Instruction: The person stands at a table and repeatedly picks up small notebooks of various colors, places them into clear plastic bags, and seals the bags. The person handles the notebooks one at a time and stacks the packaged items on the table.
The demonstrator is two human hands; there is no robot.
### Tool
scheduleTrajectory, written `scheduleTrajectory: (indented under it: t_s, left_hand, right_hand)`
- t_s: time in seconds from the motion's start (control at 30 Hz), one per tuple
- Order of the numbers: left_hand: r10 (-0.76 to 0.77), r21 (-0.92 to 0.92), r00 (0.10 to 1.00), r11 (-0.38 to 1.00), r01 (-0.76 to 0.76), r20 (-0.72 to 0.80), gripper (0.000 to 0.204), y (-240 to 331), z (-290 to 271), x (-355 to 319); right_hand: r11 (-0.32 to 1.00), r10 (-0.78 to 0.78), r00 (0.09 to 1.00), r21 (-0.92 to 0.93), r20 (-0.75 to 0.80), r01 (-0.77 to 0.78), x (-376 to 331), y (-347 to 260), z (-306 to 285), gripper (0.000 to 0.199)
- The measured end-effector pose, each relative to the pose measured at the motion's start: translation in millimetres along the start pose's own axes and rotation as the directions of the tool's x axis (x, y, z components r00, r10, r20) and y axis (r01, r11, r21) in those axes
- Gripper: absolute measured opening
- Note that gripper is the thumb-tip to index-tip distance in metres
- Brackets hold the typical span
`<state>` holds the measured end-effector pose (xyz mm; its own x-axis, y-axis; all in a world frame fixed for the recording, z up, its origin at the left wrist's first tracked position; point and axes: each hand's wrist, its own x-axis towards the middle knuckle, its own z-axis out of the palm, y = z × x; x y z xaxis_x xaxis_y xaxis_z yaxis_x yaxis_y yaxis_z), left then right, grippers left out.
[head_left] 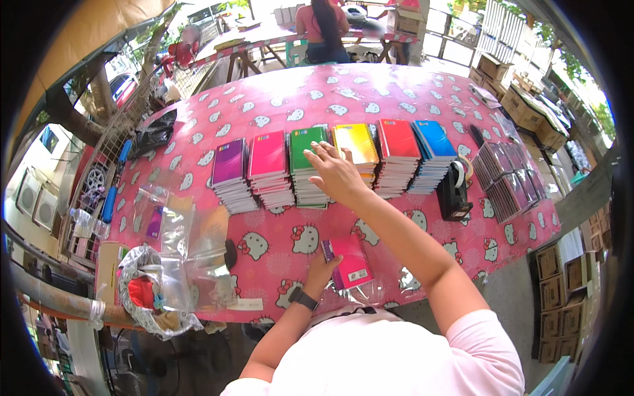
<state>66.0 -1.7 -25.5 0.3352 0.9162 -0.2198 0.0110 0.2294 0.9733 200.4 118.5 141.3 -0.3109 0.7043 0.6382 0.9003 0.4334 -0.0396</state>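
Pink spiral notebook (351, 260) | left hand (322, 270) grip pinching its wire edge | right hand (335, 173) spread flat on green stack (309, 166)

A small pink spiral-bound notebook (351, 260) lies flat on a clear plastic sleeve, just below the row of notebook stacks and nearest the table's front edge, its wire spine to the left. Within that row, the green stack (307, 166) stands third from the left, neatly piled, with the yellow stack (357, 146) touching its right side.
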Motion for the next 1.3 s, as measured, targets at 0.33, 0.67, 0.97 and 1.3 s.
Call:
scheduleTrajectory:
  t_s: [0.33, 0.67, 0.97, 1.3]
  left_hand:
    - [0.111, 0.086, 0.992, 0.991, -0.106, -0.055, 0.037, 4, -4, -5]
    - [0.174, 0.045, 0.984, 0.984, -0.173, -0.032, 0.037, -9, -9, 2]
    - [0.086, 0.047, 0.994, 0.995, -0.090, 0.070, 0.041, -10, -22, 5]
    - [-0.229, -0.503, 0.959, 0.816, 0.284, 0.168, 0.082, 9, -10, 2]
  right_hand:
    - [0.996, 0.029, 0.970, 0.080, 0.240, -0.049, 8, 2, 23, 0.025]
    - [0.998, -0.003, 0.983, -0.066, 0.182, 0.015, 14, -12, 21, 0.013]
    - [0.831, 0.478, 0.812, 0.471, -0.335, -0.294, 19, -1, -44, 0.019]
    - [-0.245, 0.786, 0.273, 0.685, 0.555, -0.686, -191, -48, -32, 0.032]
